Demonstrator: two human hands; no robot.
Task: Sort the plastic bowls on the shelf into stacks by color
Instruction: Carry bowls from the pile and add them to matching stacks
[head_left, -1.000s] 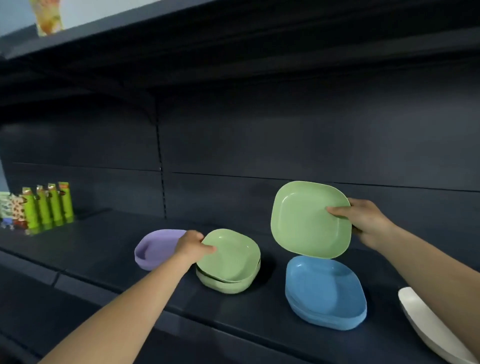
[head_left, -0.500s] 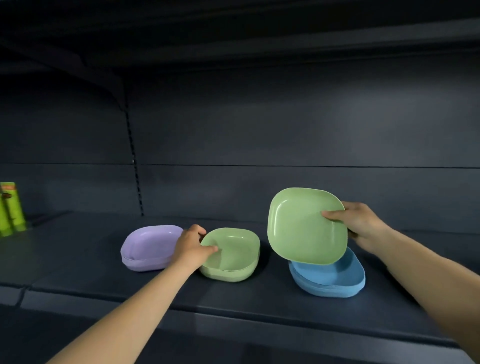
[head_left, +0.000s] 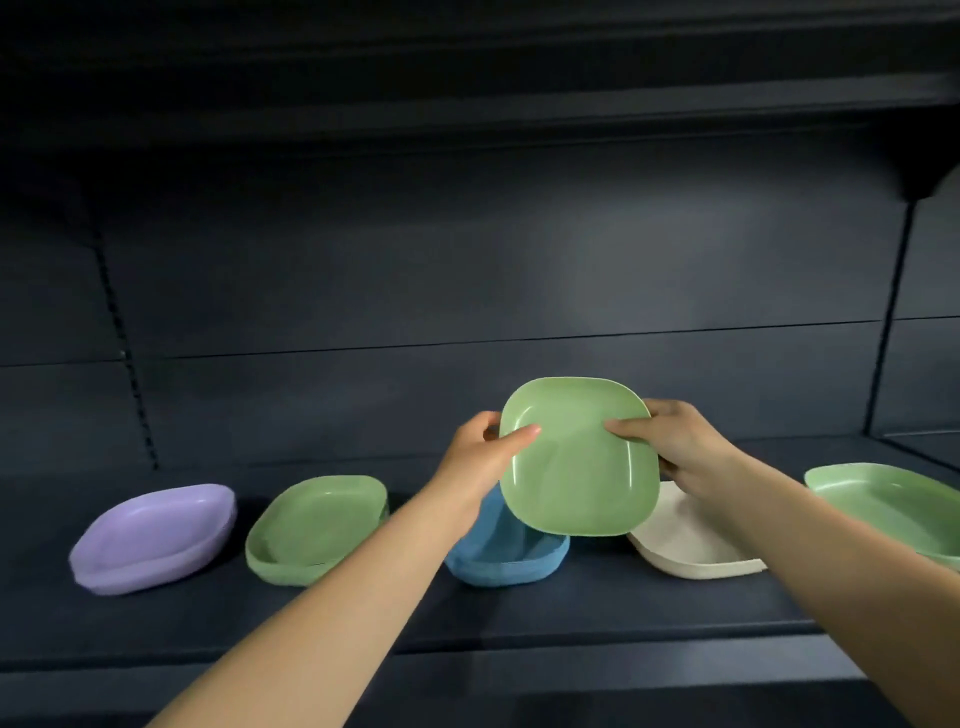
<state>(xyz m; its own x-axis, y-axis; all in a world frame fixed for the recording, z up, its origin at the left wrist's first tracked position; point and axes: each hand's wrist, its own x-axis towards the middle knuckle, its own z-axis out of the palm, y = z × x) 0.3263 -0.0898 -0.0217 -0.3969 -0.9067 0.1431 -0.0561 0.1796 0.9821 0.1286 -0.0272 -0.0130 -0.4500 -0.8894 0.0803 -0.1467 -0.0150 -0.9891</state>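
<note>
the held green bowl (head_left: 576, 460) sits at centre frame, raised clear of the shelf (head_left: 597, 597) and tilted so its hollow faces the person. both hands grip it at once. the left hand (head_left: 480, 457) takes the left edge, thumb laid across the inner face and the other fingers hidden behind the rim. the right hand (head_left: 675, 444) takes the right edge the same way, thumb on the inner face and fingers curled behind. in both cases the fingers pinch the rim; judged, this looks like a handover from one hand to the other, or a two-handed steadying.

along the shelf, from lower left of frame rightward: a purple stack (head_left: 156, 535), a green stack (head_left: 317, 525), a blue stack (head_left: 506, 558) directly under the held bowl and partly covered by the left forearm, a white bowl (head_left: 691, 548) below the right wrist, and another green bowl (head_left: 888, 499) at the right edge.

judged purpose: the held bowl belongs with the green stack, left of the blue one, so it is carried above the blue and white items rather than set on them. the green bowl at far right appears unsorted. how many bowls are in each stack cannot be told.
</note>
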